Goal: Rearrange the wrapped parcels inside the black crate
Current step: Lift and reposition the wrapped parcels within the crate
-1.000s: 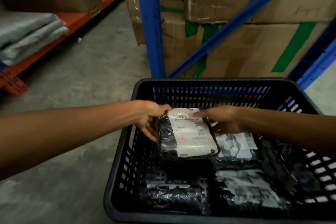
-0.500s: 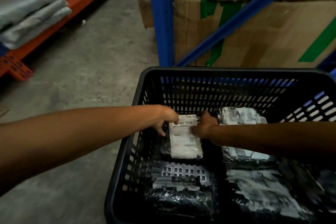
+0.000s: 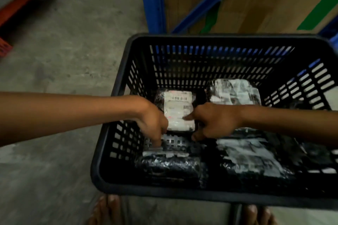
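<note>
The black crate point(image 3: 102, 153) stands on the floor below me and holds several parcels in black wrap. A parcel with a white barcode label point(image 3: 178, 105) lies flat at the far left of the crate floor. My left hand point(image 3: 153, 124) grips its near left edge with the fingers pointing down. Opposite it, my right hand point(image 3: 214, 122) holds the near right corner, thumb on the label. Other parcels lie at the far right point(image 3: 236, 91), the near right point(image 3: 250, 159) and the near left point(image 3: 168, 164).
A blue rack upright point(image 3: 153, 0) and taped cardboard boxes point(image 3: 265, 0) stand right behind the crate. Concrete floor point(image 3: 64, 60) stretches to the left, with an orange shelf point(image 3: 20, 3) at the far left. Bare feet point(image 3: 108, 210) show under the crate's near rim.
Both hands have lowered the labelled parcel from above the crate down onto its floor at the far left. The view has tilted further down.
</note>
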